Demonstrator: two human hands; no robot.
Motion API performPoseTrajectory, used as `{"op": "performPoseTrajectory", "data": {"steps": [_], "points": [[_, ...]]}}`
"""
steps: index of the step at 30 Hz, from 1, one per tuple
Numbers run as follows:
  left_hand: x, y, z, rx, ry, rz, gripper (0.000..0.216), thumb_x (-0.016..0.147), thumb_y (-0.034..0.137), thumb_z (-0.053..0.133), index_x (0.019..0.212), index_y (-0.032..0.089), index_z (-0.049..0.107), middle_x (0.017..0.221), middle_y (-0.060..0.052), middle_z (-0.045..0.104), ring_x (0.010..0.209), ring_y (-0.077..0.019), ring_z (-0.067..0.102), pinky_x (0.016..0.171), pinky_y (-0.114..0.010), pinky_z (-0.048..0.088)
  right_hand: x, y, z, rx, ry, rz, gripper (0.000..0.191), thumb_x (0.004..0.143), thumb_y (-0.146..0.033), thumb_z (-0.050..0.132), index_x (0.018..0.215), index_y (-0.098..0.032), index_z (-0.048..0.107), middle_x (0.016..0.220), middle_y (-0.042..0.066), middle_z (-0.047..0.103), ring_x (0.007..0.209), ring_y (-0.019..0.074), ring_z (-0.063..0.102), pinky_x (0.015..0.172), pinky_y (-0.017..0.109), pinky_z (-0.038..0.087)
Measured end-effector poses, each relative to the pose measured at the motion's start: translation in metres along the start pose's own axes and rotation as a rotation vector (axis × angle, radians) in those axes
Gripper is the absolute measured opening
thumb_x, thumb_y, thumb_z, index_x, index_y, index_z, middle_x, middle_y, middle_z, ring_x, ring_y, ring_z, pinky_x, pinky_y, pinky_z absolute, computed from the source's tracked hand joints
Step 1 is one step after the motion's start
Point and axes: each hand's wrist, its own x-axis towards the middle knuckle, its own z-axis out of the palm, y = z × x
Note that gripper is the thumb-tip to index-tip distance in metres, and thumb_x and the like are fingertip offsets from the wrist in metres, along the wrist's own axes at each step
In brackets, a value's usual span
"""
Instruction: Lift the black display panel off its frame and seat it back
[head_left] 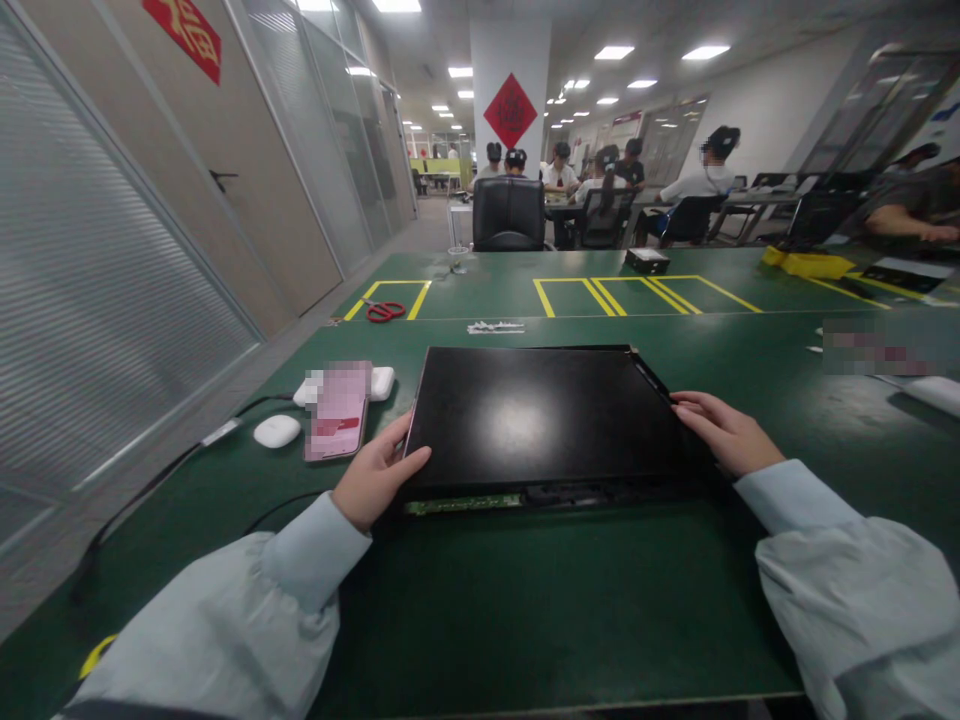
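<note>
A flat, black, glossy display panel (547,415) lies before me, overlapping a black frame (651,372) whose rim shows at the far right corner. Along the near edge, a narrow green circuit board (461,504) sticks out beneath the panel. My left hand (379,470) grips the panel's left edge, thumb over the top and fingers down the side. At the right edge, my right hand (724,430) holds with its fingers on the rim; whether they grip the panel, the frame or both is hard to tell.
On the green table (562,610), a pink phone (341,412), a white earbud case (277,431) and cables sit at left. Red-handled scissors (385,311), small white parts (496,327) and a black box (646,261) lie farther off. Several people sit beyond a black chair (508,213).
</note>
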Motion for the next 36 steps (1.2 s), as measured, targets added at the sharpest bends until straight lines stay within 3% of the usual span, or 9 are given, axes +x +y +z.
{"op": "performPoseTrajectory", "data": {"steps": [9, 17, 25, 32, 36], "points": [[0.003, -0.005, -0.005, 0.064, 0.003, -0.001, 0.099, 0.068, 0.056, 0.088, 0.149, 0.011, 0.055, 0.164, -0.018, 0.043, 0.148, -0.0417, 0.042, 0.125, -0.053, 0.031, -0.001, 0.001, 0.001, 0.014, -0.006, -0.013, 0.049, 0.081, -0.062, 0.064, 0.114, -0.028, 0.073, 0.111, 0.009, 0.079, 0.117, 0.0357, 0.070, 0.105, 0.050, 0.051], [0.003, -0.007, -0.007, 0.109, -0.001, 0.042, 0.093, 0.072, 0.056, 0.085, 0.150, 0.015, 0.056, 0.166, -0.016, 0.040, 0.153, -0.0412, 0.034, 0.125, -0.056, 0.029, 0.000, 0.002, 0.000, -0.023, -0.015, -0.017, 0.051, 0.079, -0.065, 0.064, 0.112, -0.027, 0.073, 0.111, 0.009, 0.079, 0.113, 0.0358, 0.071, 0.103, 0.051, 0.052], [0.004, -0.012, -0.017, 0.365, 0.017, 0.098, 0.082, 0.076, 0.066, 0.075, 0.143, 0.020, 0.064, 0.170, -0.015, 0.031, 0.157, -0.0396, 0.026, 0.125, -0.051, 0.028, 0.000, 0.000, -0.001, -0.074, -0.012, -0.033, 0.050, 0.077, -0.065, 0.065, 0.108, -0.027, 0.074, 0.107, 0.009, 0.080, 0.110, 0.0366, 0.073, 0.104, 0.054, 0.051], [0.009, -0.022, -0.025, 0.547, 0.031, 0.117, 0.076, 0.076, 0.067, 0.072, 0.136, 0.021, 0.069, 0.162, -0.016, 0.044, 0.153, -0.0420, 0.033, 0.124, -0.055, 0.030, 0.000, -0.003, 0.000, -0.087, 0.001, -0.040, 0.050, 0.072, -0.067, 0.066, 0.101, -0.027, 0.076, 0.103, 0.009, 0.080, 0.106, 0.0370, 0.073, 0.102, 0.054, 0.051], [0.011, -0.025, -0.027, 0.608, 0.020, 0.110, 0.074, 0.076, 0.067, 0.071, 0.134, 0.020, 0.070, 0.162, -0.016, 0.043, 0.153, -0.0431, 0.033, 0.124, -0.056, 0.029, 0.001, -0.001, 0.000, -0.108, 0.001, -0.049, 0.049, 0.072, -0.066, 0.067, 0.100, -0.027, 0.077, 0.102, 0.009, 0.080, 0.105, 0.0361, 0.073, 0.101, 0.052, 0.051]]}}
